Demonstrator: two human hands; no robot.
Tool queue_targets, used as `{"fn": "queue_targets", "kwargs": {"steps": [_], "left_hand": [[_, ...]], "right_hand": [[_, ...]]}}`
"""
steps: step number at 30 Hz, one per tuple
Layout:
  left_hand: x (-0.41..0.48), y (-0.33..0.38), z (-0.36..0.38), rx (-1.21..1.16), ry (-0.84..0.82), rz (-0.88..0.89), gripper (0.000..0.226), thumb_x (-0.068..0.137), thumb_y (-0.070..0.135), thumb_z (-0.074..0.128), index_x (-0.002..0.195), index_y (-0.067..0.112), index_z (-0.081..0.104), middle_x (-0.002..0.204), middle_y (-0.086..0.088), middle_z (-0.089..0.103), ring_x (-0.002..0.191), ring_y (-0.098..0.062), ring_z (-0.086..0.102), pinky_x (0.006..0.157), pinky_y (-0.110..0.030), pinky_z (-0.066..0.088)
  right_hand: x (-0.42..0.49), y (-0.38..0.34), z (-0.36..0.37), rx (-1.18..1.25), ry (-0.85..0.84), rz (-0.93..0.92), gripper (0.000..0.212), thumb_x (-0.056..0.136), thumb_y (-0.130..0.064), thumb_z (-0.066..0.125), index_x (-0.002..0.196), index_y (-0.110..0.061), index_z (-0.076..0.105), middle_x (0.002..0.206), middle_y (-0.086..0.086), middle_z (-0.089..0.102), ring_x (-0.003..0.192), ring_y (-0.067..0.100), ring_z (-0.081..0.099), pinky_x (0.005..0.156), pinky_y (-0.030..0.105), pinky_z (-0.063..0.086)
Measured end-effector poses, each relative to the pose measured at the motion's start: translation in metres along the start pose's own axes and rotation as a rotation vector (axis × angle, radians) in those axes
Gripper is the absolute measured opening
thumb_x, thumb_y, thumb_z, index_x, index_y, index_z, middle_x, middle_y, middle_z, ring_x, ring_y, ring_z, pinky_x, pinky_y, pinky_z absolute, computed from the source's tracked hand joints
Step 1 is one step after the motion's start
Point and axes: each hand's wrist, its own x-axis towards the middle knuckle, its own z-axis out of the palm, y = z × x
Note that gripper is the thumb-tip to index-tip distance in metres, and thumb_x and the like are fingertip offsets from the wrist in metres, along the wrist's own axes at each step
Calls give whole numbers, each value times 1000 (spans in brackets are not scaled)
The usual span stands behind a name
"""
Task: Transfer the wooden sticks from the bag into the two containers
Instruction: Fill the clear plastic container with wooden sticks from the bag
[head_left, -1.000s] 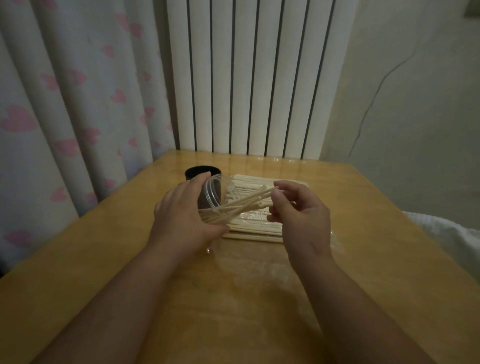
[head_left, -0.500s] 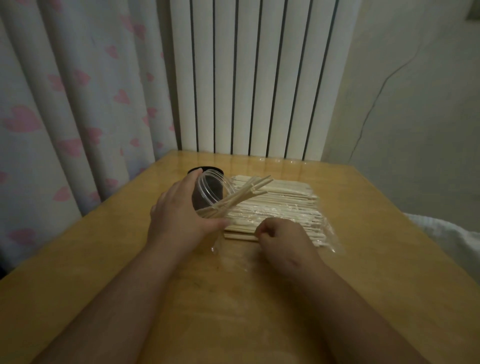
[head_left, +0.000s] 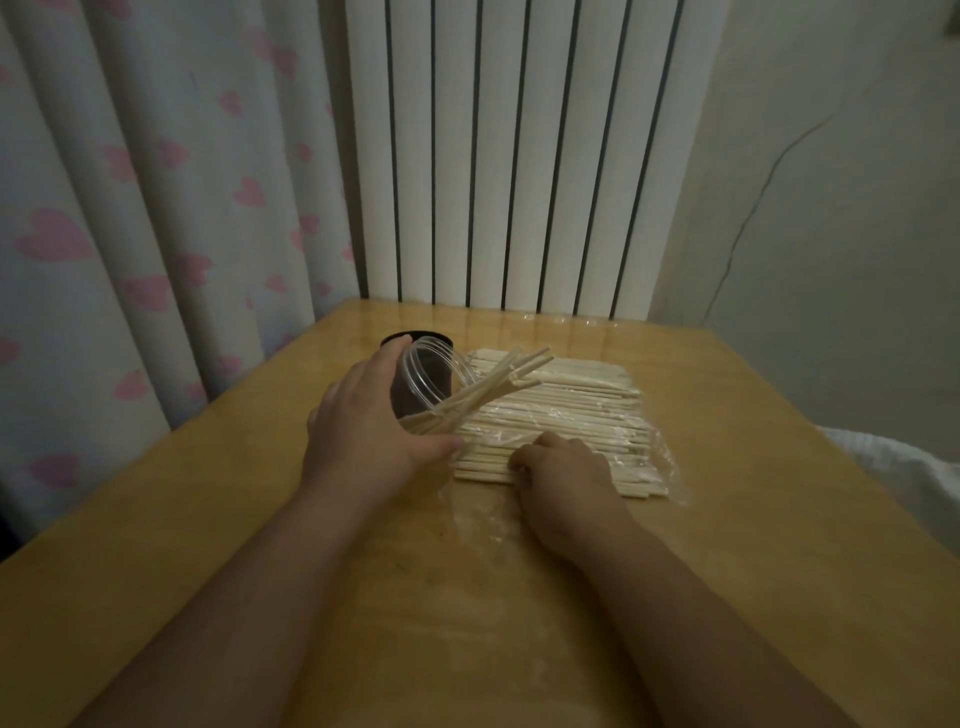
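Observation:
My left hand (head_left: 363, 426) grips a clear plastic jar (head_left: 434, 371), tilted with its mouth toward the right. Several wooden sticks (head_left: 498, 382) poke out of the jar's mouth. A clear plastic bag (head_left: 662, 460) full of wooden sticks (head_left: 561, 405) lies flat on the table just right of the jar. My right hand (head_left: 563, 480) rests on the near edge of that pile, fingers curled down onto the sticks; I cannot tell whether it holds any. A black container (head_left: 415, 338) stands behind the jar, mostly hidden by it.
The wooden table (head_left: 779, 467) ends at a white radiator (head_left: 519, 156) at the back. A curtain with pink hearts (head_left: 130, 234) hangs on the left. White fabric (head_left: 893, 467) lies beyond the table's right edge.
My right hand let go of the sticks at the jar's mouth and dropped down onto the near edge of the pile in the bag. The left hand kept the jar tilted.

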Motion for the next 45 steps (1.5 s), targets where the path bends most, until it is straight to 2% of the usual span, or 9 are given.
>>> {"fn": "queue_targets", "kwargs": {"steps": [9, 14, 19, 24, 29, 36, 41, 45], "left_hand": [[0, 0, 0, 1, -3, -9, 117, 57, 59, 89, 153, 40, 26, 153, 8, 43, 140, -23, 39, 112, -52, 38], [0, -1, 1, 13, -4, -7, 117, 57, 60, 89, 153, 40, 26, 152, 9, 43, 139, -23, 40, 111, -52, 39], [1, -2, 1, 16, -1, -4, 116, 57, 60, 89, 152, 40, 26, 152, 9, 44, 139, -23, 40, 110, -54, 40], [1, -3, 2, 11, 1, 1, 116, 57, 60, 89, 152, 40, 26, 152, 9, 44, 138, -22, 40, 110, -53, 40], [2, -3, 2, 12, -2, 4, 115, 58, 59, 89, 152, 40, 26, 152, 9, 43, 139, -22, 40, 111, -53, 39], [1, -1, 1, 11, -6, -2, 116, 57, 60, 89, 153, 41, 25, 154, 9, 42, 140, -23, 38, 111, -53, 39], [0, 0, 1, -2, -2, -5, 116, 57, 61, 88, 153, 40, 26, 153, 9, 42, 140, -23, 38, 112, -52, 38], [0, 0, 2, 7, 5, -15, 117, 56, 63, 88, 152, 41, 26, 152, 9, 43, 139, -23, 40, 110, -53, 40]], "right_hand": [[-1, -2, -3, 0, 26, -1, 27, 102, -26, 45, 120, -32, 64, 124, -6, 58, 115, 22, 47, 94, 38, 34], [-1, -5, -6, 0, -30, 13, 26, 99, -39, 53, 123, -32, 61, 123, -5, 57, 117, 22, 48, 97, 39, 35], [0, -6, -3, -30, -51, 33, 31, 100, -43, 50, 126, -28, 59, 125, -2, 52, 118, 24, 45, 98, 40, 35], [0, -6, -3, -19, -77, -14, 29, 102, -37, 48, 128, -28, 57, 125, -1, 54, 117, 25, 47, 97, 41, 34], [0, -5, -4, 50, -84, -20, 31, 100, -36, 54, 130, -30, 59, 125, -2, 58, 118, 23, 49, 99, 40, 35], [-2, -7, -3, -62, -117, -29, 32, 102, -41, 46, 126, -23, 57, 123, 3, 55, 116, 27, 49, 99, 42, 36], [-7, -9, -8, -67, -55, -56, 24, 101, -29, 43, 121, -22, 56, 119, 4, 59, 110, 27, 53, 90, 39, 39], [-11, -8, -22, 5, 11, -52, 8, 104, -32, 43, 103, -26, 48, 93, -1, 60, 90, 26, 59, 70, 36, 40]]}}
